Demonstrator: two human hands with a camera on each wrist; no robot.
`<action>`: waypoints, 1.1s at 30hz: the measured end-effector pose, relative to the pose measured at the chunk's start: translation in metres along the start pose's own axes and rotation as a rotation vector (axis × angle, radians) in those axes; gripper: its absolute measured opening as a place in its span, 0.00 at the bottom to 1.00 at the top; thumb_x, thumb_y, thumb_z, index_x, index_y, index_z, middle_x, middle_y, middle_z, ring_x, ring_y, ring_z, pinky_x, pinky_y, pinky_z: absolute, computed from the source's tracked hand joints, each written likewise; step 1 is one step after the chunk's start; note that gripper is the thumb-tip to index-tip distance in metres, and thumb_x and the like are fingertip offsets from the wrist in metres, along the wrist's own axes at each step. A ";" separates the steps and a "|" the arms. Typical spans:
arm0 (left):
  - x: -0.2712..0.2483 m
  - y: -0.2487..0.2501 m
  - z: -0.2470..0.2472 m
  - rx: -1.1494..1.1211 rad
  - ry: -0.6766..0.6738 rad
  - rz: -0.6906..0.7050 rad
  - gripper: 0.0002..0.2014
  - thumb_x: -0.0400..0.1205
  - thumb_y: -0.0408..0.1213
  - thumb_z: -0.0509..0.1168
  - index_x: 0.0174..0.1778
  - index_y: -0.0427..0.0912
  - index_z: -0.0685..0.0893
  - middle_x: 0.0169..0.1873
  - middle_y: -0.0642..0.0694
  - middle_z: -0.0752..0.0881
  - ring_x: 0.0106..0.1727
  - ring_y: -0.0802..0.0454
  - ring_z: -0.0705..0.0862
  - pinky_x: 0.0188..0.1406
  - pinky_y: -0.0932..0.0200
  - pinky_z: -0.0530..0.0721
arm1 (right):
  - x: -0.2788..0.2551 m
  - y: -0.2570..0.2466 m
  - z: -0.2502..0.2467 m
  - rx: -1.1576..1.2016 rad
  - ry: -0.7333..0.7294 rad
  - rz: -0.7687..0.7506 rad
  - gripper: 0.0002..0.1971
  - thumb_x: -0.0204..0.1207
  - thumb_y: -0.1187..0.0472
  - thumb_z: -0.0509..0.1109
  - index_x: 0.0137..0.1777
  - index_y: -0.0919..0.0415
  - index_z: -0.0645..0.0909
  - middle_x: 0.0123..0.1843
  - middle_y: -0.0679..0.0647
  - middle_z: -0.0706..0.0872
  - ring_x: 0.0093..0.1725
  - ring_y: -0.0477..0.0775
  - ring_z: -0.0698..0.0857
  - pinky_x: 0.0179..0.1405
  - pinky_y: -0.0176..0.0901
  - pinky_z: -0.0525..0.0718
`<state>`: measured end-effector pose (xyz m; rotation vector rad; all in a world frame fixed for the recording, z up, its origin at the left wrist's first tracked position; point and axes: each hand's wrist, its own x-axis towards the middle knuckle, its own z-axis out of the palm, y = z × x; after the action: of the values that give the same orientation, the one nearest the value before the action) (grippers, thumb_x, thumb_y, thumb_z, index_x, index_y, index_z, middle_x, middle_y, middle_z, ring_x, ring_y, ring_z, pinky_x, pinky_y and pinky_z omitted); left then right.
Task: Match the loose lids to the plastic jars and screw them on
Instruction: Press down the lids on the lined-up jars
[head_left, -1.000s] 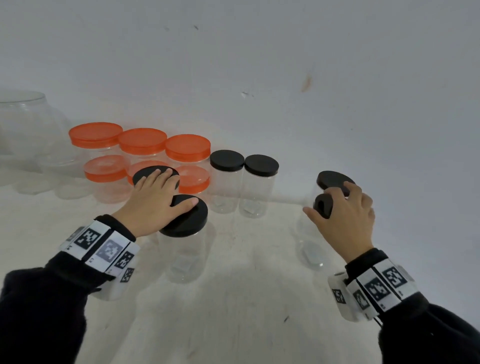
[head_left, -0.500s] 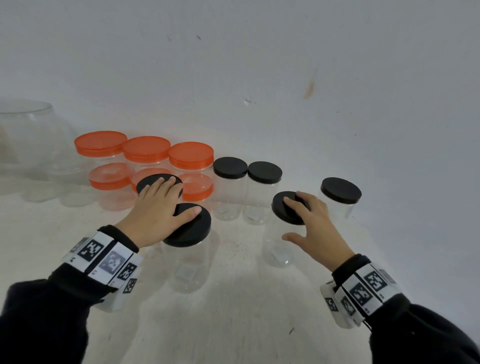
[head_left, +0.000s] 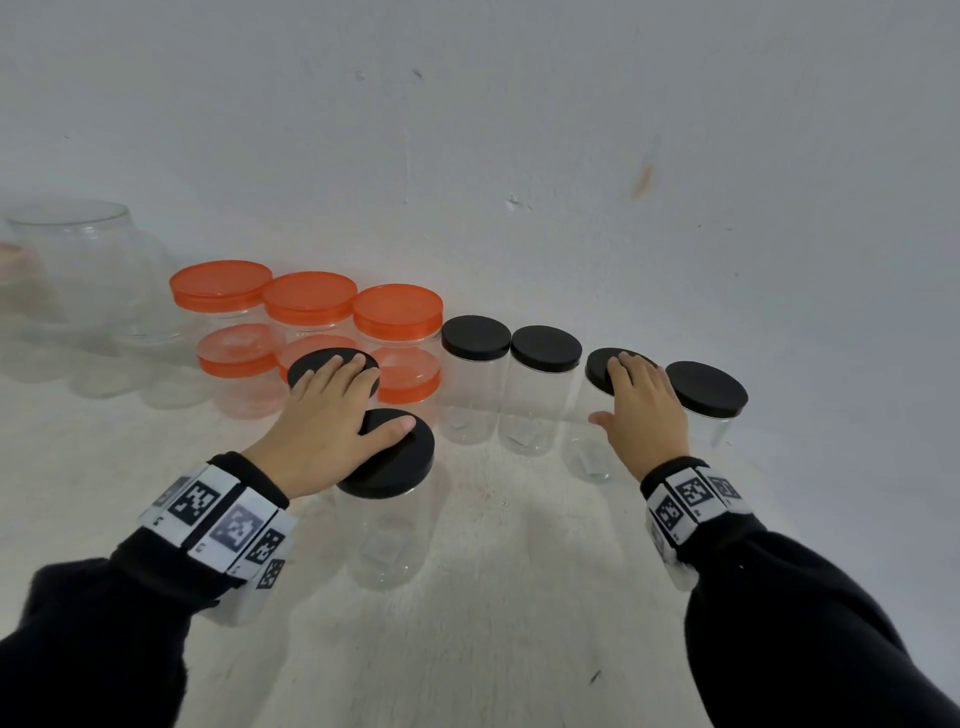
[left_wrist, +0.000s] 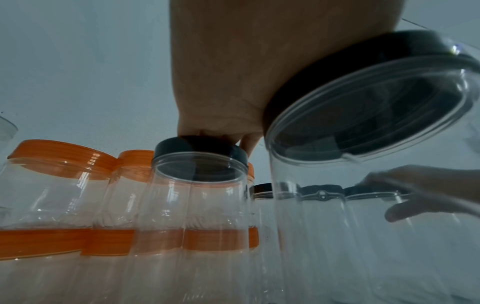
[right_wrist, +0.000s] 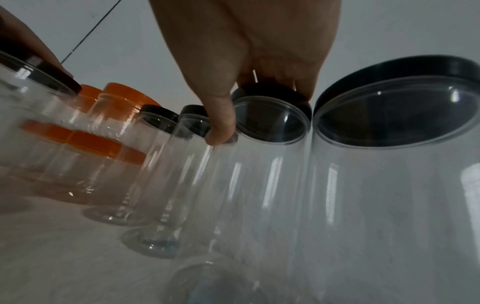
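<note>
Head view: right hand (head_left: 641, 410) curls over an empty jar's black lid (head_left: 602, 370); left hand (head_left: 332, 415) lies flat across two lids. Light, slippery plastic; best gripped at the lid rim.

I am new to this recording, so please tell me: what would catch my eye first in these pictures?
First, the two hands spread over black lids: the left hand lies across two black-lidded jars at the front left, the right hand grips the lid of a jar in the back row. Then the orange-lidded jars, stacked against the wall at the left.
</note>
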<state>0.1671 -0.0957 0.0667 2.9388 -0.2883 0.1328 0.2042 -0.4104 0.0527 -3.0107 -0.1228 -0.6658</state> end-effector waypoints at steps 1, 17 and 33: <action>0.000 0.000 0.000 -0.002 -0.001 0.000 0.56 0.61 0.75 0.30 0.80 0.42 0.56 0.82 0.44 0.52 0.82 0.45 0.47 0.79 0.46 0.48 | 0.003 0.002 0.002 -0.012 0.001 -0.002 0.32 0.63 0.62 0.82 0.65 0.74 0.76 0.67 0.69 0.79 0.69 0.69 0.75 0.74 0.59 0.66; 0.000 0.000 0.000 -0.003 0.001 -0.003 0.56 0.61 0.74 0.30 0.80 0.43 0.56 0.82 0.44 0.52 0.82 0.46 0.47 0.80 0.46 0.48 | 0.026 0.000 0.014 0.110 -0.004 0.083 0.33 0.72 0.60 0.75 0.74 0.70 0.69 0.75 0.66 0.71 0.77 0.64 0.66 0.78 0.51 0.60; 0.000 -0.001 0.000 -0.019 0.010 0.000 0.55 0.61 0.74 0.32 0.80 0.42 0.57 0.82 0.44 0.53 0.82 0.44 0.48 0.79 0.45 0.49 | 0.011 0.035 -0.007 -0.079 0.015 0.154 0.41 0.65 0.48 0.79 0.74 0.65 0.68 0.80 0.64 0.62 0.80 0.68 0.56 0.76 0.68 0.52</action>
<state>0.1669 -0.0950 0.0667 2.9180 -0.2861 0.1440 0.2147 -0.4447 0.0623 -3.0484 0.1381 -0.6927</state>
